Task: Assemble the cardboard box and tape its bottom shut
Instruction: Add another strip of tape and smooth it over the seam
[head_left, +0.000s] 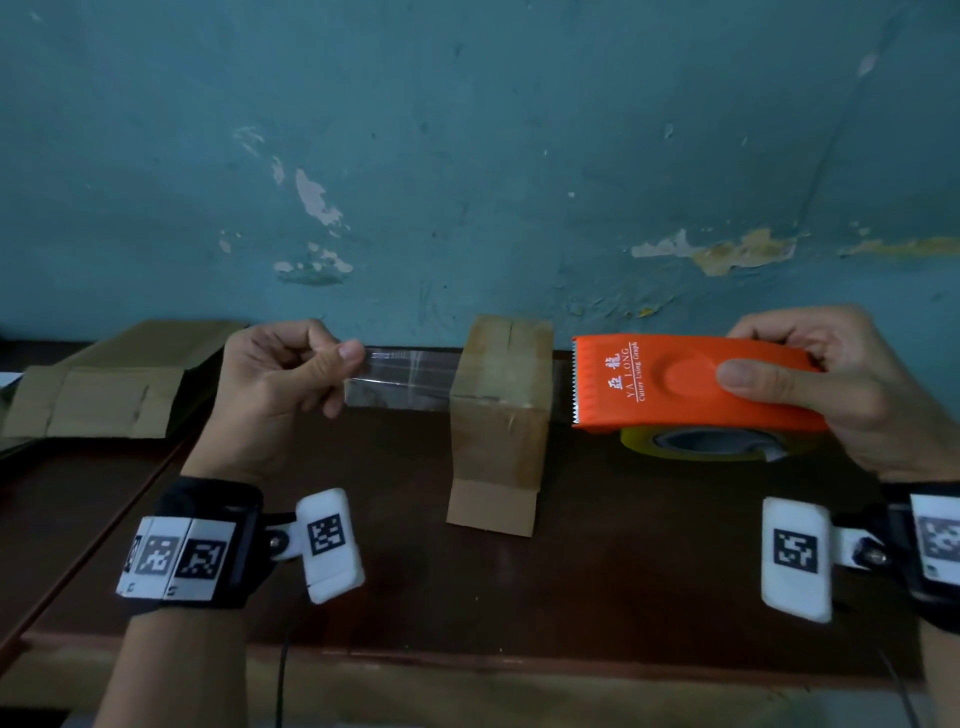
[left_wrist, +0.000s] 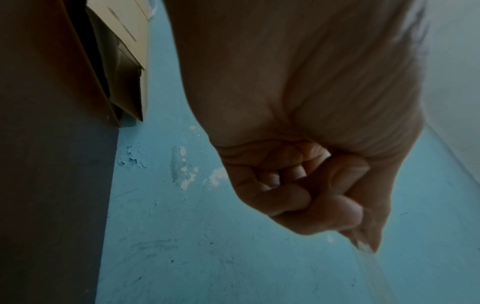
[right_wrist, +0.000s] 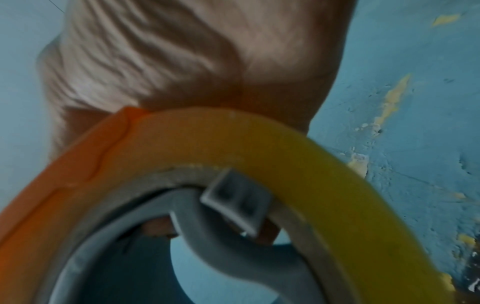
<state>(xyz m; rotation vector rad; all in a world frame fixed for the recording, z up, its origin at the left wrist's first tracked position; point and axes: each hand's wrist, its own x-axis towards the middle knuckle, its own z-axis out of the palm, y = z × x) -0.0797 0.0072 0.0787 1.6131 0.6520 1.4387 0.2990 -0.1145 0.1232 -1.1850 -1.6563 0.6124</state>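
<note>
Taping is the step in hand: our left hand (head_left: 275, 374) pinches clear tape (head_left: 400, 376) at nine o'clock of the upright cardboard box (head_left: 501, 410), our right hand (head_left: 831, 384) grips the orange dispenser (head_left: 680, 384) at three. Next we judge: press the strip down along the flap seam.

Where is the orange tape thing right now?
In the head view, the orange tape dispenser is on the right, gripped by the right hand, just right of the small cardboard box.

1. Looks like a plain packing corner in a worn back room or small workshop.
2. Teal wall (head_left: 467, 156) with peeling, flaking paint.
3. Dark wooden desk (head_left: 623, 545) pushed against it.
4. Flattened cardboard (head_left: 104, 395) stacked at the desk's far left corner.
</note>
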